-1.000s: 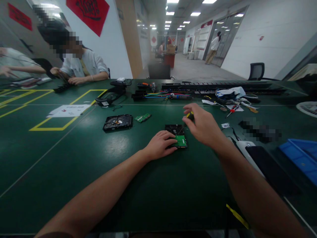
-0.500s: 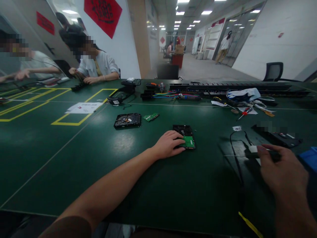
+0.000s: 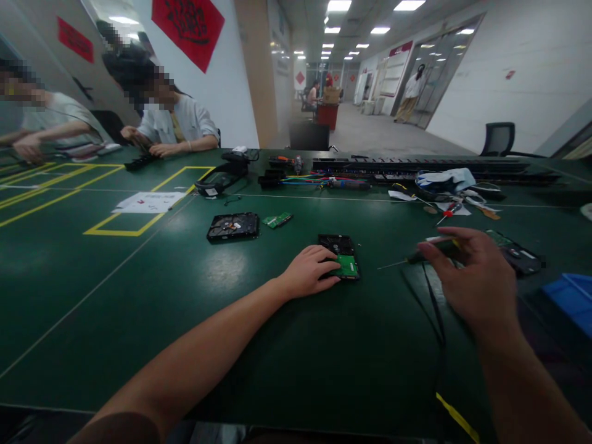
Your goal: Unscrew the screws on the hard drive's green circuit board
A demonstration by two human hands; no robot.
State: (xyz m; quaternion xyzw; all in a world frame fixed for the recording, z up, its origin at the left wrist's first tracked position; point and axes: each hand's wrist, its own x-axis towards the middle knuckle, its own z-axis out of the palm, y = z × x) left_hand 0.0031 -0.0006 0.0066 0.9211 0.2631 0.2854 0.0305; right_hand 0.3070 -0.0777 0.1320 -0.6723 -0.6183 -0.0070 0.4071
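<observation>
My left hand (image 3: 311,271) lies at the left side of a black hard drive (image 3: 340,245) with a green circuit board. Its fingers reach over the board and hold the drive against the table. In my right hand (image 3: 478,283) is a screwdriver (image 3: 416,256), its thin shaft pointing left toward the drive, apart from it and above the table. To the left of this drive lie a second hard drive (image 3: 233,227) and a loose green circuit board (image 3: 278,220). Another hard drive (image 3: 518,254) lies partly behind my right hand.
A blue bin (image 3: 571,303) stands at the right edge. A black cable (image 3: 437,308) runs below my right hand. Along the back are coloured wires (image 3: 305,180), long black rails (image 3: 416,165), a headset-like device (image 3: 224,177) and white cloth (image 3: 446,180). Two people sit at the left.
My right hand has moved left and up with the screwdriver, bringing its tip closer to the hard drive. My left hand stays on the drive. The view has shifted slightly.
</observation>
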